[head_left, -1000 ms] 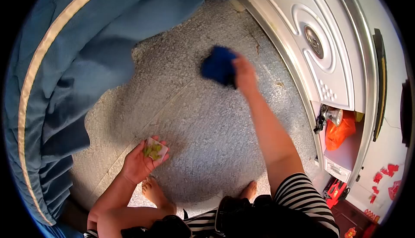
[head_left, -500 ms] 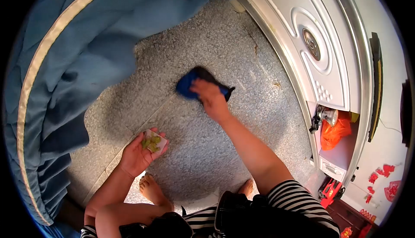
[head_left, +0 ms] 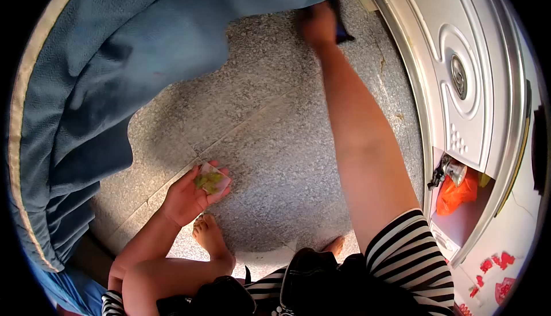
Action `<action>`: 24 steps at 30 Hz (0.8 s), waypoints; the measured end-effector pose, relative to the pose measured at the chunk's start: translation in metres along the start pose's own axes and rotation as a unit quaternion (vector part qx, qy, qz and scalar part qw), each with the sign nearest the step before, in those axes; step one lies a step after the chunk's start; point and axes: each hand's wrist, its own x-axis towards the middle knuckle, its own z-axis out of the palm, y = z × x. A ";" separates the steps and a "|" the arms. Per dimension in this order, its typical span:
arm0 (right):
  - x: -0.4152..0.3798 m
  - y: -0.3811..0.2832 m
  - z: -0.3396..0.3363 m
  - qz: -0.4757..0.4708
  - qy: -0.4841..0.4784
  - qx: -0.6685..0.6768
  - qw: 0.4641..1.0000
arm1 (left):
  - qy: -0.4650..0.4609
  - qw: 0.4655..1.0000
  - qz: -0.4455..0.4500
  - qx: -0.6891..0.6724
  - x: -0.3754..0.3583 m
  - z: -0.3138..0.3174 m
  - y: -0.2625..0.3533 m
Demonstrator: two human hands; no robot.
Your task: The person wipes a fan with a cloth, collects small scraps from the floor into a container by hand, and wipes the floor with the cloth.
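My left hand [head_left: 186,198] is palm up above the floor, its fingers curled under a small pale piece of paper [head_left: 220,186] with moist-looking yellow-green bits [head_left: 208,181] on it. Far ahead, at the end of my stretched arm, my right hand [head_left: 319,25] presses down on a blue and black cloth-like item [head_left: 342,32]. The hand covers most of that item and is smeared by motion; a dark pointed end sticks out to the right. Both lie low on the speckled grey floor [head_left: 270,138], close to the edge of the blue blanket.
A thick blue blanket [head_left: 160,40] hangs down along the left and top. On the right stands a white cabinet [head_left: 427,46] with an open compartment holding an orange plastic bag [head_left: 457,194] and a silvery item [head_left: 455,172]. My bare foot [head_left: 210,234] is below my left hand.
My right hand has slid forward across the floor with the blue and black item, up toward the blanket's edge. My left hand has barely moved. The view has shifted slightly.
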 end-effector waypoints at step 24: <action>-0.162 0.024 -0.156 0.134 -0.094 0.063 0.984 | -0.065 0.987 -0.104 0.102 -0.010 -0.004 -0.044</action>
